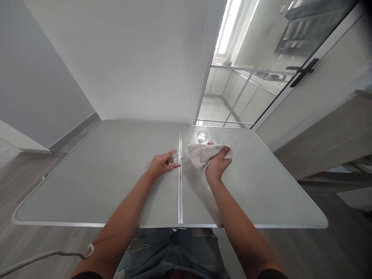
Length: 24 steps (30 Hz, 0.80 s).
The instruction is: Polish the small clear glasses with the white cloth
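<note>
My left hand (161,164) is closed around a clear drinking glass (180,156), which lies on its side in my fingers above the table's middle seam, its far end pointing right. A white cloth (203,154) is bunched in my right hand (218,164), thumb on top and part of it hanging toward the glass. The cloth and the glass are close together; I cannot tell if they touch. Just behind the cloth stands another clear glass (202,136). More clear glassware (224,138) shows faintly beside it, partly hidden by the cloth.
A pale folding table (87,178) with a metal rim and centre seam lies in front of me. A white wall (139,62) meets its far edge. At the back right is a glass-paned door with a black handle (304,72). A white cable (58,252) hangs at lower left.
</note>
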{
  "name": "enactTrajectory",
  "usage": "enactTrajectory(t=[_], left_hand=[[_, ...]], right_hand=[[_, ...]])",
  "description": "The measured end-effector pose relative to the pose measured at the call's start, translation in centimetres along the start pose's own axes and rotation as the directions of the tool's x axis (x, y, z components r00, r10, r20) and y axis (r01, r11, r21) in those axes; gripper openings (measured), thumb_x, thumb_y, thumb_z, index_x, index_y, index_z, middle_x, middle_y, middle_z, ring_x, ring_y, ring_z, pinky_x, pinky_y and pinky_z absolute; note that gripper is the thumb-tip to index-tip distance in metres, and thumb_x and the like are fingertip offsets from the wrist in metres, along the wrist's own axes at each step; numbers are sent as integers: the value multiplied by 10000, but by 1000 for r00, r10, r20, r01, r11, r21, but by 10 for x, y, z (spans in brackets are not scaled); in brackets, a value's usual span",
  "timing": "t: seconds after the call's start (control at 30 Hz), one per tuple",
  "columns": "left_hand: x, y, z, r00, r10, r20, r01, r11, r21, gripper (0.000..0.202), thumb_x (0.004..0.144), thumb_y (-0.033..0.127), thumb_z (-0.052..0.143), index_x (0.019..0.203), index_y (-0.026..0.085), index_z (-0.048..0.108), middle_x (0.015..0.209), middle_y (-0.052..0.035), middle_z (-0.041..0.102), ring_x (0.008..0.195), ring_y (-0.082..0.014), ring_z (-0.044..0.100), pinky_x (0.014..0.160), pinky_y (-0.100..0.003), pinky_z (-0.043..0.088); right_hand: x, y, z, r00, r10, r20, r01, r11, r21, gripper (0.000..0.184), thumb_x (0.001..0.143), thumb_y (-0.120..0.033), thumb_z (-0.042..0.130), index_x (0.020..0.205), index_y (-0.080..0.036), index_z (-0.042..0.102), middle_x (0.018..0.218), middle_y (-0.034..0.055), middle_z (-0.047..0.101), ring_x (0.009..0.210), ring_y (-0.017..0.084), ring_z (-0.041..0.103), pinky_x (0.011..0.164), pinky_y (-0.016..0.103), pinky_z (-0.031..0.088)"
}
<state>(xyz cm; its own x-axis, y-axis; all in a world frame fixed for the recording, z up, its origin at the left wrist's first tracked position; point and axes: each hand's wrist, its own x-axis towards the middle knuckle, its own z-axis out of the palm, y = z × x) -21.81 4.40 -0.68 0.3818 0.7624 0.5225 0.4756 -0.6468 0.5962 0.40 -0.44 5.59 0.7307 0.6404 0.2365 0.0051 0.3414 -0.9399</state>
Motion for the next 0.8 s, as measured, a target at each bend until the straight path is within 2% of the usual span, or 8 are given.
enactTrajectory(t=[0.17, 0.27, 0.33, 0.47, 0.53, 0.6, 0.67, 0.8], left_hand=[[1, 11, 7, 999, 6, 40, -3, 998, -66, 594, 724, 543, 812, 1232, 257, 696, 757, -5, 683, 528, -89, 488, 606, -223, 462], [3, 20, 9, 997, 2, 80, 19, 967, -255, 580, 711, 522, 827, 1205, 239, 716, 993, -97, 732, 549, -84, 491, 603, -247, 495], [4, 24, 10, 988, -22, 151, 83, 907, -412, 573, 695, 501, 844, 1174, 207, 736, 1058, -140, 724, 565, -90, 503, 576, -257, 495], [2, 25, 13, 930, -108, 351, 317, 717, -620, 620, 624, 452, 897, 1125, 116, 751, 771, -53, 679, 499, -76, 478, 473, -224, 415], [2, 23, 15, 916, -142, 374, 373, 641, -670, 647, 593, 439, 916, 1121, 102, 749, 672, -9, 618, 481, -74, 470, 457, -214, 400], [1, 19, 15, 934, -190, 302, 355, 591, -724, 662, 581, 472, 916, 1113, 113, 752, 674, -9, 615, 483, -74, 470, 447, -211, 390], [2, 12, 13, 951, -257, 171, 290, 551, -783, 695, 579, 582, 885, 1092, 131, 757, 771, -45, 663, 502, -77, 486, 433, -208, 368], [2, 0, 4, 941, -335, 43, 213, 490, -845, 844, 557, 803, 762, 1098, 157, 744, 847, -74, 683, 575, -112, 556, 454, -218, 375]], right_hand=[[-15, 5, 5, 979, -85, 184, 87, 996, -3, 309, 969, -512, 462, 967, -235, 598, 934, 47, 646, 866, 181, 622, 811, 304, 511], [-24, 10, 9, 910, -57, 410, 86, 995, -52, 317, 944, -514, 524, 827, -224, 577, 823, 19, 583, 761, 153, 551, 727, 265, 478], [-26, 13, 11, 875, 10, 484, 27, 997, -71, 363, 940, -538, 519, 776, -217, 558, 730, -1, 531, 677, 140, 497, 646, 253, 443], [-21, 16, 13, 878, 149, 454, -126, 989, -81, 392, 897, -586, 537, 788, -211, 571, 707, -1, 528, 671, 149, 499, 614, 262, 425], [-16, 15, 12, 852, 200, 483, -191, 979, -67, 340, 859, -554, 570, 853, -215, 597, 754, 9, 560, 708, 163, 522, 634, 272, 439], [-11, 13, 9, 832, 171, 527, -202, 979, 2, 276, 812, -455, 581, 967, -229, 609, 823, 15, 578, 745, 171, 530, 658, 278, 444], [-5, 15, 4, 870, 94, 485, -156, 984, 88, 283, 760, -354, 536, 1019, -252, 584, 873, 13, 564, 780, 174, 527, 691, 284, 442], [5, 38, -4, 980, 132, 149, -129, 991, -32, 123, 680, -247, 461, 772, -253, 380, 724, -26, 351, 635, 148, 367, 587, 275, 345]])
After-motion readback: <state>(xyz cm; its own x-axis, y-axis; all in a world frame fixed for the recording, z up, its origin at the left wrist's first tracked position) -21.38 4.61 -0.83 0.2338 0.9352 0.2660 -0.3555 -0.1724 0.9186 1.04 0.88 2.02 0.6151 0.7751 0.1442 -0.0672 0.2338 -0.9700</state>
